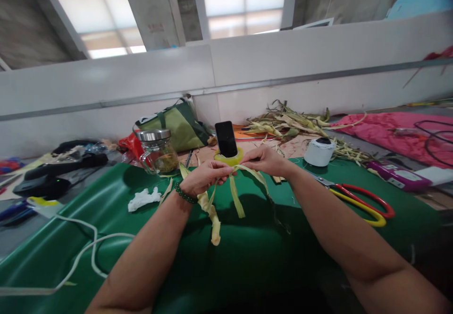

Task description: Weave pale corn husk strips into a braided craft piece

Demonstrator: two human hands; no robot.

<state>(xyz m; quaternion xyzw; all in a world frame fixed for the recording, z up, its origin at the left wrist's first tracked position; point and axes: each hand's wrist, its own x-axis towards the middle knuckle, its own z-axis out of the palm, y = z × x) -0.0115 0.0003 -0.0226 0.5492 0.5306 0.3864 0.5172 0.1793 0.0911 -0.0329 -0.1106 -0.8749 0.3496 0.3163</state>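
My left hand (207, 174), with a dark green bead bracelet at the wrist, is closed in a pinch on pale corn husk strips. From under it hangs a thicker, knobbly length of husk (213, 222) with a blunt cut end. My right hand (264, 159) pinches a husk strip (256, 174) just to the right, and the two hands are close together above the green mat (255, 257). Another flat strip (236, 198) dangles between them. How the strips cross at my fingertips is too small to make out.
Behind my hands a phone (225, 138) leans upright in a yellow tape roll (233, 157). Left stand a glass mug (164, 156), crumpled tissue (143, 199) and white cable (94, 243). Right are scissors (368, 205), a white container (319, 152) and a husk pile (286, 120).
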